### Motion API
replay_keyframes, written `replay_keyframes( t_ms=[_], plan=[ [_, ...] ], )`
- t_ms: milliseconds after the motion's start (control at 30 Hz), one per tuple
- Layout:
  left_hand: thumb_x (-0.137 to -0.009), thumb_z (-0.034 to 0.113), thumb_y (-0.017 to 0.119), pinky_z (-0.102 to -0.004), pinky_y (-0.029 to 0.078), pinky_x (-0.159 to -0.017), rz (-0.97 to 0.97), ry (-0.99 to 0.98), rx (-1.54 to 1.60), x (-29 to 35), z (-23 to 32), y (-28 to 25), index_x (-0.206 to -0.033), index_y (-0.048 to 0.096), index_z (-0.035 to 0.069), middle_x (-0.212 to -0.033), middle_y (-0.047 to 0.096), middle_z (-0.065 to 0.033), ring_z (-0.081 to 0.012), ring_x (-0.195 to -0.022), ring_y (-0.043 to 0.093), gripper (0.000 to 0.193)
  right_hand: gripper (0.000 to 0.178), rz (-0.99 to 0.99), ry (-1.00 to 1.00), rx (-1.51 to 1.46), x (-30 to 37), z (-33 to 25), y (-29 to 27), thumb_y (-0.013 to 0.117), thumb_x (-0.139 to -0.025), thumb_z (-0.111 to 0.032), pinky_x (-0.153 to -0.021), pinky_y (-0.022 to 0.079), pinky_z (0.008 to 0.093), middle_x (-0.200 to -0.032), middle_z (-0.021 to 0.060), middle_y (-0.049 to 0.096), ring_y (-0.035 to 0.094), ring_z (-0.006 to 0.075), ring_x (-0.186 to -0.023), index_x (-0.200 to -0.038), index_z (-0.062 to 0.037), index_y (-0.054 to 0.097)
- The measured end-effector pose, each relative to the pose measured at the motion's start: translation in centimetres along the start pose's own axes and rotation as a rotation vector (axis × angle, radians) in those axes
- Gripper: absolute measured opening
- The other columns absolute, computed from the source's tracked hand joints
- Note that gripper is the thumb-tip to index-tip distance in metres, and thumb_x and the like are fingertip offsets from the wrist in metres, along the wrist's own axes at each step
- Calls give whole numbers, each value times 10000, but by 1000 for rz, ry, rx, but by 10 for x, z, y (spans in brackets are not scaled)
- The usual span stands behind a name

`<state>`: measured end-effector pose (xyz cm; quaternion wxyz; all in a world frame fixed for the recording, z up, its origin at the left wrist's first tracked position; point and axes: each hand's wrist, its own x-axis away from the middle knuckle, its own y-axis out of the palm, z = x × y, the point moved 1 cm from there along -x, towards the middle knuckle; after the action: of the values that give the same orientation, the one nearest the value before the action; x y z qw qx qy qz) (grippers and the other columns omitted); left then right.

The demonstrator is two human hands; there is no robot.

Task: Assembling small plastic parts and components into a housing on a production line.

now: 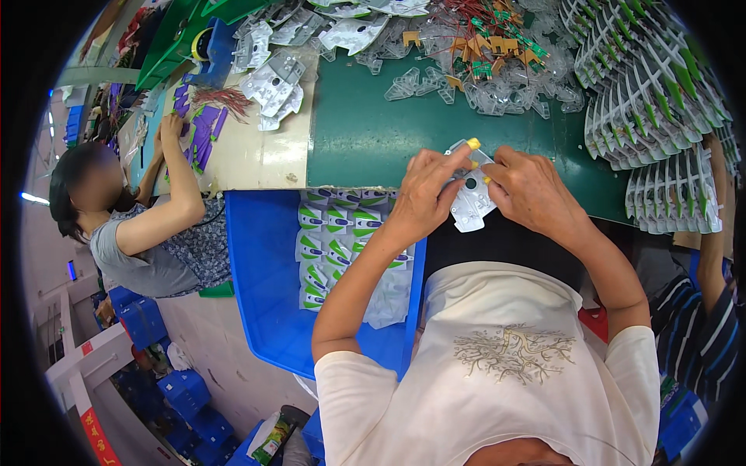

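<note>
A white-grey plastic shell (472, 208) with a round dark hole is held at the near edge of the green table mat (373, 116). My left hand (423, 190) grips it from the left, thumb bent against it, a yellow cover on a fingertip. From the other side my right hand (532, 186) pinches the shell's edge with bent fingers, and yellow shows at a fingertip there too. The fingers hide part of the shell's upper end. Any small piece between the right fingertips cannot be made out.
Clear plastic pieces (505, 97) and small green circuit boards with red wires (486, 66) lie heaped behind my hands. Stacked white-and-green shells (645, 101) stand right. Left are loose shells (272, 85), a blue bin (264, 326) with packed parts and a co-worker (148, 233); another person's striped sleeve (695, 326) shows right.
</note>
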<state>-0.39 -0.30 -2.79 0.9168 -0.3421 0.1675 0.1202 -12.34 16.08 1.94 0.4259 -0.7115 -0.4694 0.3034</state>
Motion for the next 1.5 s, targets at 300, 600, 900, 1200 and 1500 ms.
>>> replay_keyframes(
  t_ms=[300,600,900,1200,1500],
  plan=[
    [-791,-104,616,-391,430,-843,-141,1,-149,-4,10,-2,-1429,471,59,-1064,690,-73,-285,-913,557,675,222,83,85,-538,9,-1,-34,554,-825,89,-704,534,351,-924,168,674,670,273,-760,-991,43,693],
    [-785,-102,636,-399,434,-876,-26,-27,-50,1,7,5,-1472,420,71,-1098,688,-74,-281,-924,551,741,248,337,-128,-101,34,-25,17,722,-742,33,-630,547,357,-887,104,662,669,258,-729,-983,-24,699],
    [-815,-60,667,-383,455,-868,-17,-2,40,-2,4,4,-1456,442,49,-1095,697,-72,-272,-928,554,688,239,394,302,-384,60,7,13,677,-816,58,-510,457,256,-778,66,641,615,125,-617,-1045,-13,673],
    [-809,-60,694,-373,486,-814,293,39,25,-6,22,-10,-1046,692,14,-978,708,-109,-306,-902,618,248,198,600,432,-585,88,30,40,565,-907,51,-553,461,246,-787,60,630,567,81,-621,-1091,-22,556],
    [-817,-45,701,-377,510,-747,169,-24,118,-3,19,10,-964,705,-8,-917,711,-127,-297,-837,645,151,282,785,557,-307,108,51,0,615,-948,-33,-524,364,231,-640,-13,512,438,45,-578,-1228,-19,591]
  ],
)
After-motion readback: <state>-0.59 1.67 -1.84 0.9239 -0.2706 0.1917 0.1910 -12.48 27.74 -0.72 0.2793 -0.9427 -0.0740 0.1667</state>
